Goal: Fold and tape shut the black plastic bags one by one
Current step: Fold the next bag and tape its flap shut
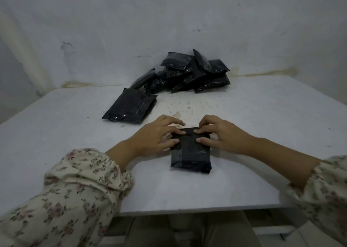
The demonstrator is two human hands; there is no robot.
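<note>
Left hand (157,135) and right hand (225,137) are both on the far end of the bag (190,154), mirrored about its midline. Left fingers (176,132) are bent and slightly spread. Index tip is down on the bag's top face near the far edge, thumb lies lower on the left edge, and the fold is pinched between them. The other left fingers arch past the far edge; cannot tell whether they touch the tabletop (262,162). Right fingers (202,131) do the same: bent, index tip on top near the far edge, thumb on the right edge a bit nearer, pinching the fold. The index tips almost meet at centre, with a small gap. The bag is a flat black rectangle lying on the tabletop, centre-front, near the front edge. Its long axis runs near-to-far, roughly square to that edge, with the worked end pointing away from the person. A paler glossy strip shows on its left part; cannot tell if it is tape. A loose bag (131,107) lies flat to the far left, well apart. The pile (189,74) of black bags sits at the back against the wall (169,21). Floral sleeves (75,190) cover both forearms.
</note>
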